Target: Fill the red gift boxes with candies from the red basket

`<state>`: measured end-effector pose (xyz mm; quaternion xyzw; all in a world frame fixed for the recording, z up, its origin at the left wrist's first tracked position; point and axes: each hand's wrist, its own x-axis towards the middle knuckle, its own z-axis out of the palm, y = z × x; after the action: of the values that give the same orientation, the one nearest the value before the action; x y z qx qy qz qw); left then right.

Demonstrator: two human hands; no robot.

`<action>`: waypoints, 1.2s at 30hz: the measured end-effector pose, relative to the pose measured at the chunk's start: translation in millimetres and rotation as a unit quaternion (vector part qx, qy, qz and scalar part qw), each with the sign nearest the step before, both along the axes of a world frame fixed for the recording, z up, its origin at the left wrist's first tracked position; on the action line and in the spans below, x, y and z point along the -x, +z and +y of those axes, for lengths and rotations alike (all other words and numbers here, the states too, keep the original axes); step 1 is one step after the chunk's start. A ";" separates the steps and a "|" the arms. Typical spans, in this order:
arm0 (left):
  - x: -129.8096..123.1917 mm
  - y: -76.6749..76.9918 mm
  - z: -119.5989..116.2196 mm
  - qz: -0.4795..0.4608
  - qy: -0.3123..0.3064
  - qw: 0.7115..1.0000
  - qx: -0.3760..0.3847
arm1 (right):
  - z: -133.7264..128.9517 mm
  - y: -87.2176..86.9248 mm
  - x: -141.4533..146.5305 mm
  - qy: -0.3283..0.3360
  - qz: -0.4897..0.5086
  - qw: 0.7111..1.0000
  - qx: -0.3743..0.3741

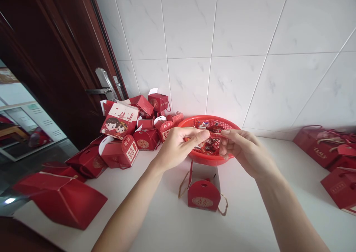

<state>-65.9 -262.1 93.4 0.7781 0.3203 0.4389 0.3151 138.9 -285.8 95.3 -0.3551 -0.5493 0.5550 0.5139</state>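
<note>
Both hands meet above a red plastic basket (207, 158) of wrapped candies (203, 124). Thumb and fingers of my left hand (176, 146) pinch one end of a small red-wrapped candy (215, 135). My right hand (247, 150) grips its other end between thumb and forefinger, the remaining fingers curled below. Just in front of the basket stands an open red gift box (204, 194) with a gold round emblem and twisted rope handles (224, 207). Its flaps are up, and something red shows inside, too little to name.
To the left, several red gift boxes (119, 153) crowd the white tabletop (155, 222), one printed with cartoon figures (119, 120). More red boxes (339, 187) stand at the right edge. Behind are a tiled wall (189, 85) and a dark door (61, 40) with a metal handle (104, 85).
</note>
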 end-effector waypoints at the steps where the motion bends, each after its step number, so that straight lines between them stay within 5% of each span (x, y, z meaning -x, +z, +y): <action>1: -0.1 0.0 0.0 0.001 0.002 1.000 0.001 | 0.1 -0.3 -0.1 0.000 0.000 1.000 0.000; 14: -0.4 0.1 1.1 -0.003 0.028 0.999 0.028 | 1.9 -4.1 -1.7 -0.021 -0.060 0.998 -0.028; 24: -4.2 2.7 1.3 -0.038 0.042 0.993 0.100 | -4.1 0.0 0.7 -0.159 -0.161 0.968 -0.113; 36: -2.3 -0.9 3.4 0.004 0.033 0.991 0.129 | -10.0 3.9 1.3 -0.127 -0.158 0.974 -0.100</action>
<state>-63.5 -258.6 92.5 0.7213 0.4012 0.4014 0.3970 137.6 -295.8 99.2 -0.4522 -0.6262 0.3645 0.5201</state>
